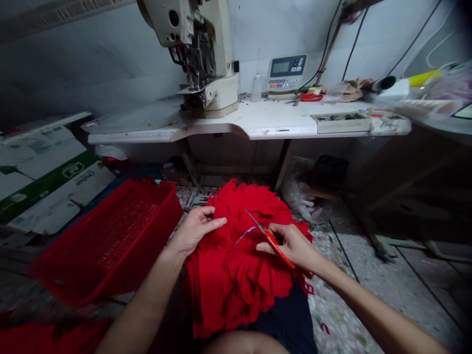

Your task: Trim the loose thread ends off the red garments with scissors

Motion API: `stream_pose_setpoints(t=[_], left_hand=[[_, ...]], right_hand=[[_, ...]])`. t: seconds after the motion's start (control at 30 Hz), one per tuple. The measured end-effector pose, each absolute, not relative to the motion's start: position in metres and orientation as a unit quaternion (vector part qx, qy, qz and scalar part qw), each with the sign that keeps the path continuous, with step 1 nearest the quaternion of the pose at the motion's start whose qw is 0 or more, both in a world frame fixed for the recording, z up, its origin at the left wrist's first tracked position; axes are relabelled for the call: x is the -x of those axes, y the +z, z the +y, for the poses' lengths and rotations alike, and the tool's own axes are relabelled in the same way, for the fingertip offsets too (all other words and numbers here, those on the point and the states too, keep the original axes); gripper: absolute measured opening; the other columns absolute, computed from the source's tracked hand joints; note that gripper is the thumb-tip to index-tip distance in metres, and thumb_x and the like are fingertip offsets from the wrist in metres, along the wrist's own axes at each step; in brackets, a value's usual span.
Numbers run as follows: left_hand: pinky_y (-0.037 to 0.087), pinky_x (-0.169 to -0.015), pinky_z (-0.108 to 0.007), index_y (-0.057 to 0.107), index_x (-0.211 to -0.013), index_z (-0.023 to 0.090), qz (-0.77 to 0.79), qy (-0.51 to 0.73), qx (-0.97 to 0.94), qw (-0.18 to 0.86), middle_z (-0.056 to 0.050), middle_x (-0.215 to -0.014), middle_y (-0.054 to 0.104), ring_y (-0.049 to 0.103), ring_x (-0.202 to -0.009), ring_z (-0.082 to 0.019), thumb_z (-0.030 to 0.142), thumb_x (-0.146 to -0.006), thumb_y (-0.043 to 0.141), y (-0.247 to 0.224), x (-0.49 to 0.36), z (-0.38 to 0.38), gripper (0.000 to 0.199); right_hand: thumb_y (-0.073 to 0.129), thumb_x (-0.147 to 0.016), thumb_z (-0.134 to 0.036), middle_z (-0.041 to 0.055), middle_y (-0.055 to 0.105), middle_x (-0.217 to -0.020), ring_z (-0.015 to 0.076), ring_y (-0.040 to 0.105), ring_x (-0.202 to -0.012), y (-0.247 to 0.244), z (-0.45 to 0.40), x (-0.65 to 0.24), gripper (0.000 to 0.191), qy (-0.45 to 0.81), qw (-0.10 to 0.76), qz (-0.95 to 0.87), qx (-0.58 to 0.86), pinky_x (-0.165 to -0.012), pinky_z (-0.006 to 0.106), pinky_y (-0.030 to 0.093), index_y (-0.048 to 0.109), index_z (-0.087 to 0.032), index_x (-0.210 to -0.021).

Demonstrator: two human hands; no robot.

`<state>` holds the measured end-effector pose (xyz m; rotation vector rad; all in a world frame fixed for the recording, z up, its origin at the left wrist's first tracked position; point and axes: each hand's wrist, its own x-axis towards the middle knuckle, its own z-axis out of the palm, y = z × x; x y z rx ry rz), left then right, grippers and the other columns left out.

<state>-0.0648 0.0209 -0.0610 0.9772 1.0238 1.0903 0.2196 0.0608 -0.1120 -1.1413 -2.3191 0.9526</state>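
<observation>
A heap of red fabric pieces with ragged edges lies across the person's lap. My left hand is at the heap's left side, thumb and fingers pinching a bit of the red fabric. Over the right part of the heap, my right hand is closed round scissors with orange-red handles; their narrow metal blades point up and left. A thin pale purple strip lies on the fabric between the hands, just left of the scissors.
A red plastic basket stands on the floor at the left, beside a cardboard box. Ahead, a white table bears a sewing machine, a control panel, a bottle and red-handled scissors.
</observation>
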Motion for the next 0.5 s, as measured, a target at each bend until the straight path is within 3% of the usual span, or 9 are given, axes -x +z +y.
stream_pose_setpoints(t=[0.13, 0.27, 0.5], left_hand=[[0.054, -0.083, -0.031, 0.074, -0.095, 0.014, 0.480, 0.472, -0.477, 0.565, -0.003, -0.086, 0.074, 0.069, -0.084, -0.020, 0.034, -0.079, 0.082, -0.068, 0.060, 0.026, 0.027], [0.050, -0.070, -0.025, 0.071, -0.077, 0.014, 0.507, 0.482, -0.512, 0.499, 0.001, -0.076, 0.071, 0.064, -0.071, -0.015, 0.038, -0.081, 0.080, -0.078, 0.053, 0.029, 0.026], [0.054, -0.082, -0.029, 0.079, -0.100, 0.014, 0.468, 0.471, -0.490, 0.565, -0.007, -0.100, 0.079, 0.070, -0.088, -0.021, 0.035, -0.080, 0.082, -0.084, 0.044, 0.029, 0.029]], right_hand=[[0.066, -0.089, -0.059, -0.0040, 0.052, -0.067, 0.0132, 0.043, -0.057, -0.102, 0.058, -0.216, 0.042, 0.282, 0.159, -0.858, 0.400, -0.054, 0.026, 0.026, 0.047, -0.022, -0.081], [0.060, -0.092, -0.061, -0.0040, 0.051, -0.065, 0.0135, 0.043, -0.055, -0.095, 0.059, -0.211, 0.042, 0.253, 0.129, -0.873, 0.396, -0.055, 0.026, 0.025, 0.044, -0.023, -0.082], [0.057, -0.093, -0.064, -0.0021, 0.055, -0.067, 0.0134, 0.044, -0.056, -0.091, 0.068, -0.205, 0.045, 0.238, 0.114, -0.888, 0.376, -0.056, 0.026, 0.026, 0.046, -0.022, -0.081]])
